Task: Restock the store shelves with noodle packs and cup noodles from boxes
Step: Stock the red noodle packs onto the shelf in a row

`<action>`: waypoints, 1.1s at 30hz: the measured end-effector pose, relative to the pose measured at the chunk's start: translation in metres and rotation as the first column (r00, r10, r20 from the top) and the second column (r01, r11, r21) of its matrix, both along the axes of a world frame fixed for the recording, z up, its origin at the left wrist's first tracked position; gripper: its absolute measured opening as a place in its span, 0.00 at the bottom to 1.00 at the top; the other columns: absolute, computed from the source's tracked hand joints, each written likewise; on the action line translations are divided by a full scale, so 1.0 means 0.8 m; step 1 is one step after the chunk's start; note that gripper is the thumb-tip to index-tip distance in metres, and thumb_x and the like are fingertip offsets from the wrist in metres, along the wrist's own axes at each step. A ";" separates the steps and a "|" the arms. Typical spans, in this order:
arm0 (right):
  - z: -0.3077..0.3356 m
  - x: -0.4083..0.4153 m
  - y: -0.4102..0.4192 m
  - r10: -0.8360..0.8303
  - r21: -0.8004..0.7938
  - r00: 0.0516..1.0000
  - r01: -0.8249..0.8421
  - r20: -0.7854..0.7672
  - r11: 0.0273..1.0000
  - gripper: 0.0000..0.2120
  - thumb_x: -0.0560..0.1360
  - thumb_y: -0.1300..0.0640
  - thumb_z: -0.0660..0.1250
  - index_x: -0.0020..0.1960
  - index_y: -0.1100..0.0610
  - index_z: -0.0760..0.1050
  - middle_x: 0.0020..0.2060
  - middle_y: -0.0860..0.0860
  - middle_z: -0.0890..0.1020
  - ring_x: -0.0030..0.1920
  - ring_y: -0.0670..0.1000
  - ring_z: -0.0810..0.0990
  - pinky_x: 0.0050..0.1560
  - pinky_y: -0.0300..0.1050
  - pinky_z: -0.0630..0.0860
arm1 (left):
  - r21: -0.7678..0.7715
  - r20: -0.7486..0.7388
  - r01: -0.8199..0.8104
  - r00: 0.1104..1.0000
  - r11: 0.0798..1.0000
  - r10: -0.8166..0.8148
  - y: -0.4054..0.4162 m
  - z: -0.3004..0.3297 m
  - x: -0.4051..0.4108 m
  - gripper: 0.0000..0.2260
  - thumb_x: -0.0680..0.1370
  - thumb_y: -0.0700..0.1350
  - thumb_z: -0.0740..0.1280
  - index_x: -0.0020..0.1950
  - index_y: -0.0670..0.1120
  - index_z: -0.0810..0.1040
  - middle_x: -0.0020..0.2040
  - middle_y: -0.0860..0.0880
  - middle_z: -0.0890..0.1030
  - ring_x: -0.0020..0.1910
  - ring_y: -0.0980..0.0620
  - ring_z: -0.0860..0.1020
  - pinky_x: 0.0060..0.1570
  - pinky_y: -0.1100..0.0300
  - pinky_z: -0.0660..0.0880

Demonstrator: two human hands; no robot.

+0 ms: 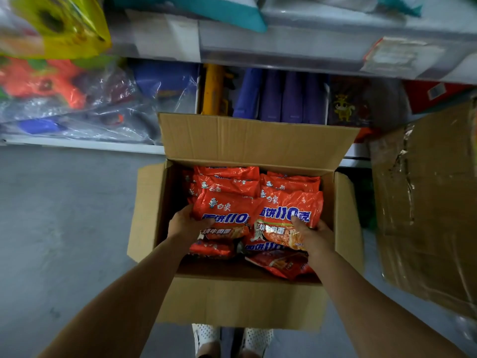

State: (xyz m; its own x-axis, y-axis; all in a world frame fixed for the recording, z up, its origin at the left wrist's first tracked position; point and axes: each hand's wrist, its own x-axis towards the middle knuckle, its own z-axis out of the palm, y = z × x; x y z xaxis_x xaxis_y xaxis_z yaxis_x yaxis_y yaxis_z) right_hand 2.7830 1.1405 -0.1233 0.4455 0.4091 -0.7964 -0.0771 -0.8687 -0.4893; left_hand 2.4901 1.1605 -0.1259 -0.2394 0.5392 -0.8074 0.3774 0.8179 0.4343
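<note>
An open cardboard box (pixel 240 301) stands on the floor below me, its flaps folded out. It holds several orange noodle packs stacked in two columns. My left hand (pixel 187 223) grips the left edge of the top left noodle pack (pixel 227 210), thumb on its front. My right hand (pixel 313 232) grips the top right noodle pack (pixel 286 218), thumb pressed on its face. Both packs are tilted up toward me. A darker red pack (pixel 281 263) lies flat at the box's near right.
Store shelves (pixel 284 45) rise behind the box, holding bagged toys (pixel 59 86) at left and purple packs (pixel 284 96) in the middle. A crumpled taped cardboard box (pixel 426 202) stands at right. Grey floor (pixel 64 215) lies to the left. My shoes (pixel 232 337) show below the box.
</note>
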 end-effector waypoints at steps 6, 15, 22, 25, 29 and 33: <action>0.065 0.006 -0.005 -0.057 0.021 0.998 0.057 -0.014 0.998 0.17 0.70 0.50 0.79 0.57 0.50 0.80 0.53 0.54 0.85 0.51 0.58 0.84 0.57 0.57 0.81 | 0.044 0.136 -0.168 0.978 0.985 0.160 0.000 0.067 -0.005 0.21 0.65 0.55 0.82 0.53 0.52 0.80 0.49 0.49 0.85 0.47 0.45 0.85 0.51 0.46 0.81; 0.219 0.003 -0.011 -0.050 0.079 0.995 0.056 -0.083 0.995 0.12 0.69 0.48 0.79 0.48 0.45 0.78 0.48 0.51 0.86 0.46 0.56 0.85 0.51 0.55 0.82 | 0.076 0.311 -0.344 0.900 0.936 0.305 -0.006 0.210 -0.023 0.18 0.71 0.46 0.79 0.59 0.43 0.82 0.46 0.46 0.87 0.42 0.45 0.86 0.44 0.49 0.83; 0.360 0.003 -0.013 -0.030 0.141 0.993 0.046 -0.117 0.989 0.15 0.68 0.48 0.81 0.51 0.46 0.79 0.51 0.52 0.87 0.48 0.57 0.86 0.56 0.60 0.81 | 0.152 0.353 -0.396 0.877 0.906 0.324 -0.013 0.345 -0.044 0.13 0.74 0.45 0.76 0.56 0.41 0.81 0.44 0.44 0.86 0.36 0.49 0.86 0.33 0.59 0.79; 0.427 -0.002 -0.009 -0.016 0.201 0.991 0.042 -0.131 0.979 0.13 0.70 0.52 0.79 0.50 0.48 0.78 0.50 0.52 0.86 0.46 0.55 0.85 0.48 0.52 0.82 | 0.170 0.374 -0.419 0.865 0.892 0.336 -0.017 0.401 -0.058 0.17 0.73 0.47 0.77 0.58 0.41 0.81 0.49 0.41 0.86 0.42 0.43 0.86 0.40 0.54 0.81; 0.510 -0.007 -0.007 0.044 0.279 0.990 -0.004 -0.136 0.960 0.14 0.72 0.53 0.77 0.54 0.50 0.77 0.45 0.48 0.83 0.43 0.49 0.82 0.53 0.49 0.78 | 0.202 0.425 -0.442 0.844 0.874 0.328 -0.020 0.477 -0.073 0.19 0.72 0.47 0.78 0.59 0.41 0.81 0.51 0.39 0.86 0.47 0.40 0.86 0.51 0.45 0.82; 0.581 -0.014 -0.004 0.079 0.366 0.982 -0.011 -0.170 0.930 0.16 0.72 0.55 0.78 0.57 0.52 0.77 0.43 0.49 0.84 0.42 0.49 0.83 0.42 0.45 0.78 | 0.268 0.465 -0.483 0.823 0.833 0.327 -0.021 0.551 -0.082 0.10 0.75 0.42 0.75 0.54 0.41 0.81 0.46 0.42 0.86 0.39 0.46 0.86 0.39 0.53 0.83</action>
State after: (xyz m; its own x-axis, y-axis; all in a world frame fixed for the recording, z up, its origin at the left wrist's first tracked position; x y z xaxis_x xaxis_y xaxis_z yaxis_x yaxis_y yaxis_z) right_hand 2.7721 1.1376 0.3415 0.2843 0.7007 -0.6544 -0.1576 -0.6391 -0.7528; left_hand 2.4245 1.1438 0.3152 -0.2152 0.7309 -0.6477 -0.2147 0.6116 0.7615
